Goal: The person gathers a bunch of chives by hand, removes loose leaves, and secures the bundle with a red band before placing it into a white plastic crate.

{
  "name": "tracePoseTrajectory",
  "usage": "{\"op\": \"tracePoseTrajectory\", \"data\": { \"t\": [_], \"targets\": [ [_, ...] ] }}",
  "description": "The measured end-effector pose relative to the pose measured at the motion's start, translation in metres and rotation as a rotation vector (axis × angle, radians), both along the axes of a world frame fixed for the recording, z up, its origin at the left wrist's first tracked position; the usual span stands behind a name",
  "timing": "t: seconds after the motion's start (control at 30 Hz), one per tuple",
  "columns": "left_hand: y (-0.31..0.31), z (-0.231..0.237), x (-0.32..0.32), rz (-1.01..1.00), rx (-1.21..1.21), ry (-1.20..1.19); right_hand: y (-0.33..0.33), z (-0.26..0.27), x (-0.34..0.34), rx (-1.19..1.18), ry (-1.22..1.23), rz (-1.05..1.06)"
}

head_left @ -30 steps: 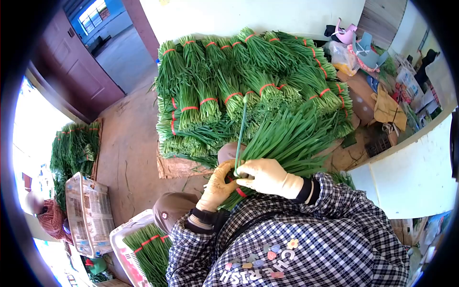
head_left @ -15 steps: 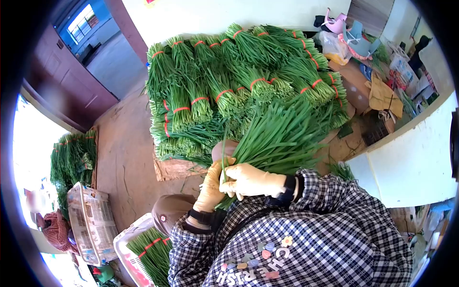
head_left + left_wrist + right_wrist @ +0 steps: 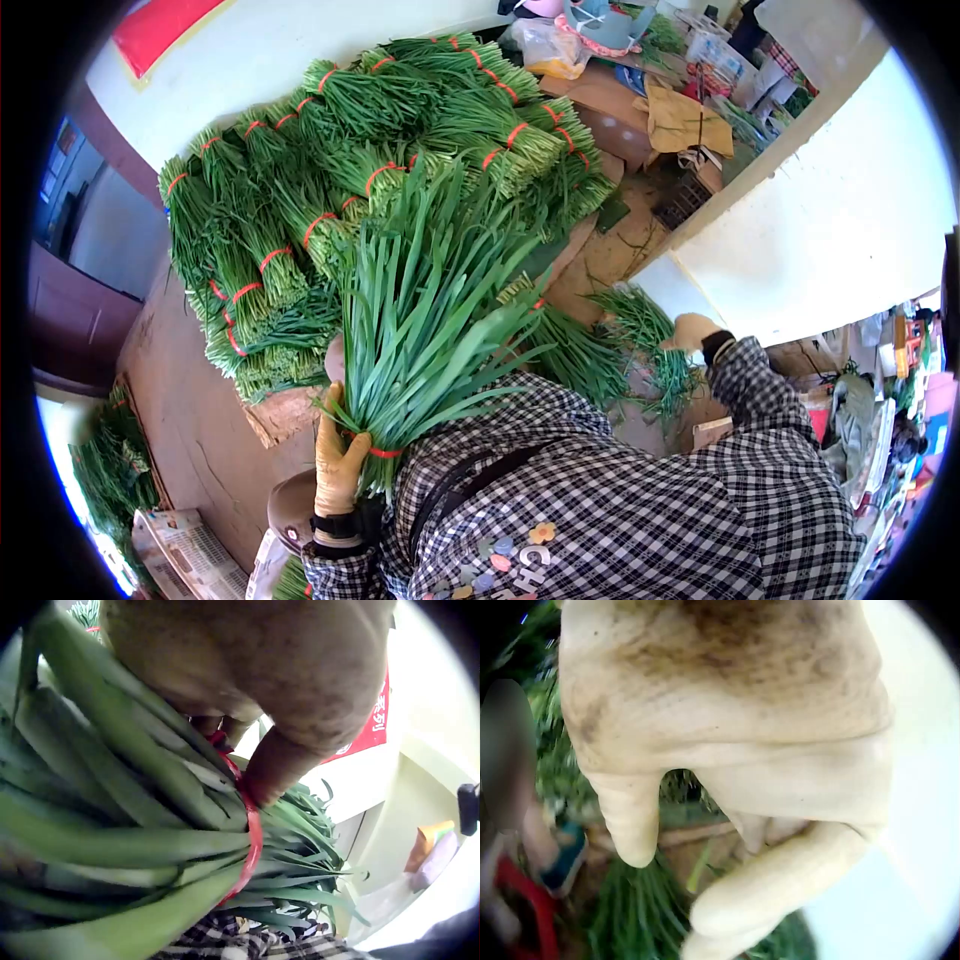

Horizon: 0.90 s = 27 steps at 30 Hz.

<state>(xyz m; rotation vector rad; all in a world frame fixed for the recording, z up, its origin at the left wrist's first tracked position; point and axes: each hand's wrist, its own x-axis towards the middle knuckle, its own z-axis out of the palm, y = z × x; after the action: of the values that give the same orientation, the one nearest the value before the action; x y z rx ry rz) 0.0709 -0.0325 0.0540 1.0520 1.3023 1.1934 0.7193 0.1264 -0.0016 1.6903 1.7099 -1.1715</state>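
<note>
My gloved left hand (image 3: 340, 460) grips a bunch of garlic chives (image 3: 430, 310) low down, thumb beside its red band (image 3: 385, 452). The long flat leaves fan up and away from my lap. In the left wrist view, the thumb (image 3: 281, 765) presses right at the red band (image 3: 253, 825), and other fingers show behind it. My gloved right hand (image 3: 690, 333) reaches out to the right, above loose chives (image 3: 665, 375) on the floor. Its fingers (image 3: 780, 877) hang loosely bent in the right wrist view, with nothing seen between them and the thumb.
Banded chive bunches (image 3: 300, 200) are piled high ahead against the wall. Another bunch (image 3: 570, 350) lies to the right of the one I hold. A white panel (image 3: 800, 200) stands at the right, and a plastic crate (image 3: 190, 555) at lower left. Clutter and bags (image 3: 550, 50) fill the far right.
The view has swung right. My right hand has left the bunch, where it held a thin stalk, and moved far right. My left hand still holds the bunch, now tipped more upright.
</note>
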Motion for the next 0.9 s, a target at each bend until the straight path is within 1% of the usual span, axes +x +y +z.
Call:
{"op": "tracePoseTrajectory", "data": {
  "t": [0.03, 0.1, 0.13, 0.17, 0.23, 0.27, 0.3, 0.37, 0.4, 0.43, 0.5, 0.53, 0.57, 0.6, 0.63, 0.67, 0.7, 0.73, 0.77, 0.8, 0.83, 0.9],
  "targets": [
    [0.002, 0.001, 0.001, -0.002, 0.003, 0.007, -0.009, 0.073, -0.069, -0.088, -0.382, -0.143],
    [0.005, 0.005, 0.000, -0.045, -0.028, 0.058, -0.022, 0.001, -0.042, 0.068, 0.515, 0.082],
    [0.006, 0.003, -0.002, -0.065, 0.010, 0.100, -0.022, 0.022, -0.086, 0.081, 0.551, -0.007],
    [0.007, 0.003, -0.007, -0.080, -0.003, 0.121, -0.022, 0.050, -0.151, 0.092, 0.587, -0.091],
    [0.009, 0.007, -0.006, -0.099, -0.023, 0.173, -0.022, 0.033, -0.210, 0.015, 1.275, -0.318],
    [0.010, 0.013, -0.005, -0.119, -0.020, 0.226, -0.011, 0.042, -0.238, -0.051, 1.361, -0.314],
    [0.010, 0.016, -0.007, -0.139, -0.032, 0.267, -0.002, 0.052, -0.265, -0.095, 1.382, -0.301],
    [0.017, 0.034, -0.009, -0.203, -0.112, 0.236, 0.019, 0.067, -0.309, -0.139, 1.357, -0.259],
    [0.022, 0.036, -0.009, -0.196, -0.023, 0.152, 0.027, 0.076, -0.326, -0.150, 1.336, -0.233],
    [0.035, 0.039, -0.007, -0.218, 0.125, 0.252, 0.034, 0.086, -0.340, -0.157, 1.299, -0.196],
    [0.060, 0.046, 0.010, -0.080, 0.124, 0.225, 0.039, 0.108, -0.356, -0.127, 1.175, -0.066],
    [0.076, 0.045, 0.014, -0.070, 0.110, 0.282, 0.041, 0.114, -0.361, -0.099, 1.121, 0.017],
    [0.091, 0.046, 0.018, -0.064, 0.092, 0.336, 0.044, 0.081, -0.365, -0.105, 1.121, 0.044],
    [0.102, 0.060, 0.023, -0.127, -0.113, 0.304, 0.047, 0.017, -0.364, -0.202, 1.522, -0.046],
    [0.104, 0.043, 0.025, -0.070, -0.015, 0.303, 0.050, -0.025, -0.358, -0.306, 1.918, -0.154],
    [0.102, 0.046, 0.028, -0.038, -0.044, 0.080, 0.050, -0.017, -0.355, -0.192, 1.557, -0.122],
    [0.102, 0.049, 0.030, -0.009, -0.071, -0.144, 0.044, -0.004, -0.331, -0.255, 1.671, -0.257],
    [0.102, 0.050, 0.029, -0.001, -0.065, -0.148, 0.035, 0.011, -0.328, -0.165, 1.628, -0.287],
    [0.099, 0.050, 0.027, 0.059, -0.064, -0.236, 0.027, 0.022, -0.331, -0.079, 1.582, -0.319],
    [0.096, 0.049, 0.025, 0.119, -0.068, -0.324, 0.031, 0.010, -0.320, 0.353, 1.560, 0.114],
    [0.094, 0.049, 0.024, 0.127, -0.072, -0.329, 0.028, 0.010, -0.316, 0.342, 1.556, 0.117],
    [0.093, 0.050, 0.021, 0.140, -0.068, -0.371, 0.018, 0.041, -0.313, -0.190, 1.374, -0.423]
  ]
}}
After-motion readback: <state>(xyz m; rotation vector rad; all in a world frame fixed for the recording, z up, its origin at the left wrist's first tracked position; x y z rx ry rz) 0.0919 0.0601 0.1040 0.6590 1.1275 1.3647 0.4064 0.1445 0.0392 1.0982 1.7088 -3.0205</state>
